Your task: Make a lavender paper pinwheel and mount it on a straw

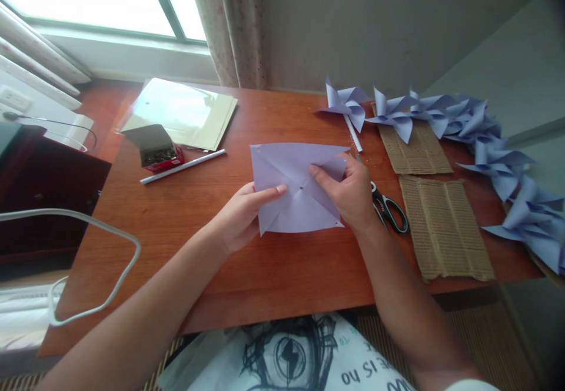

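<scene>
Square pale-purple paper sheet (299,195) is between the hands, above the brown wooden table (282,285). Left hand (238,217) pinches its left edge, right hand (356,191) its right; thumbs on top, either side of the dark centre dot. Hands apart, both gripping. Black-and-white-handled scissors (394,214) lie just right of right hand.

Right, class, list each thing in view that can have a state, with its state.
Left hand: holding purple sheet
Right hand: holding purple sheet
Purple sheet: spread out, corners not folded in
Red box: open, lid up
Scissors: partly hidden; open or shut unclear
Pinwheels: folded
Curtains: drawn aside
</scene>
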Tool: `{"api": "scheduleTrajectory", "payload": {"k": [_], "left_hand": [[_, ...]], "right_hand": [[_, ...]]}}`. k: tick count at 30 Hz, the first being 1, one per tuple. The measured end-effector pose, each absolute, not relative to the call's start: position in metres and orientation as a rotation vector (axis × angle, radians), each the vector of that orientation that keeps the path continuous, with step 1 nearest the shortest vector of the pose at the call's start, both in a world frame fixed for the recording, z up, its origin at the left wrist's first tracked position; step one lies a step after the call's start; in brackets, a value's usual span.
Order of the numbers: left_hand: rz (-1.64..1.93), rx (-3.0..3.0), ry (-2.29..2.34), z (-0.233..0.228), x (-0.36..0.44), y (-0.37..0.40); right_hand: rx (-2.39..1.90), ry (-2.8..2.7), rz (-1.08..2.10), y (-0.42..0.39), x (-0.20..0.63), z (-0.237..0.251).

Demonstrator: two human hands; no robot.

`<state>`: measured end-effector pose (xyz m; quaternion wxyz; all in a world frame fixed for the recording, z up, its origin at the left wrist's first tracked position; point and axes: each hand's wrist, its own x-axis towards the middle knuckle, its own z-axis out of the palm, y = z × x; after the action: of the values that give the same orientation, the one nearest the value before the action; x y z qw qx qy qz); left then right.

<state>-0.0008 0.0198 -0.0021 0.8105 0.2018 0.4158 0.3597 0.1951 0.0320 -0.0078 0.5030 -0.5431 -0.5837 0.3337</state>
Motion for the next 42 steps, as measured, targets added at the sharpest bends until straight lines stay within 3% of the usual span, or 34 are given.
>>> {"api": "scheduleTrajectory", "payload": {"k": [6, 11, 15, 24, 33, 42], "left_hand": [[0.801, 0.401, 0.925, -0.003, -0.001, 0.022], [0.898, 0.355, 0.987, -0.004, -0.001, 0.024], [0.957, 0.345, 0.959, -0.006, -0.001, 0.026], [1.051, 0.282, 0.955, -0.005, -0.001, 0.027], [1.075, 0.28, 0.926, -0.001, 0.002, 0.025], [1.092, 0.319, 0.934, -0.002, 0.004, 0.022]], "right_hand": [[-1.288, -1.41, 0.827, 0.039, 0.201, -0.017], [-1.296, -1.438, 0.33, 0.035, 0.201, -0.014], [-1.089, -1.86, 0.119, 0.019, 0.185, -0.003], [-0.933, -2.366, 0.098, 0.006, 0.157, -0.016], [-0.912, -2.18, 0.191, 0.005, 0.158, -0.017], [-1.162, -1.882, 0.21, 0.002, 0.154, -0.013]]}}
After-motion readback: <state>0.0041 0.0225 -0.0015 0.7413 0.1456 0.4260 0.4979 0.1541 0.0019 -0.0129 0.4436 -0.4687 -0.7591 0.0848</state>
